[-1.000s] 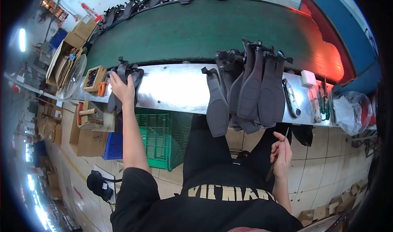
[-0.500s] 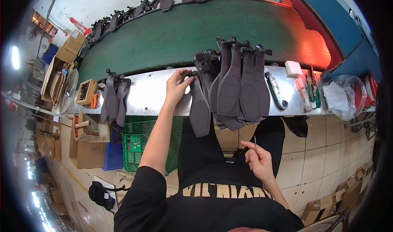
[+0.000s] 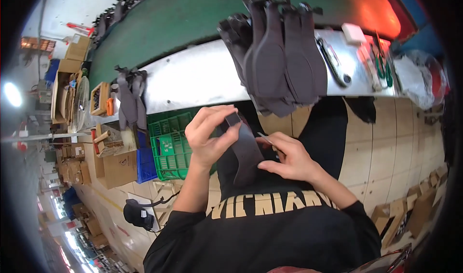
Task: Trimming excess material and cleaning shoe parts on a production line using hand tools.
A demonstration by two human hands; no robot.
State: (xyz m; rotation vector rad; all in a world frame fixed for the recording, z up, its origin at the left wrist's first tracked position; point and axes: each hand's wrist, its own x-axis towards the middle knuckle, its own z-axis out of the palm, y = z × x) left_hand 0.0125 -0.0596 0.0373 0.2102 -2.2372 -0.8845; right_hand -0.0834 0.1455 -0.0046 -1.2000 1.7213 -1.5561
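A dark flat piece (image 3: 247,153) is over the person's legs (image 3: 328,135). The left hand (image 3: 208,135) pinches its top end. The right hand (image 3: 292,161), close by its side, holds a thin tool (image 3: 263,136). Past them, a pile of dark pieces (image 3: 282,63) sits on the shiny table (image 3: 188,82).

In the upper right of my frame, I find a white block (image 3: 353,34), a utility knife (image 3: 333,63), green-handled scissors (image 3: 381,68) and a clear plastic bag (image 3: 419,78). Left of centre, a green crate (image 3: 170,163) stands beside a blue bin (image 3: 145,164); above them I note a small wooden box (image 3: 99,112) and, left of it, a fan (image 3: 82,102). A lit lamp (image 3: 13,94) occupies the far left. Cardboard boxes (image 3: 415,210) stand at lower right.
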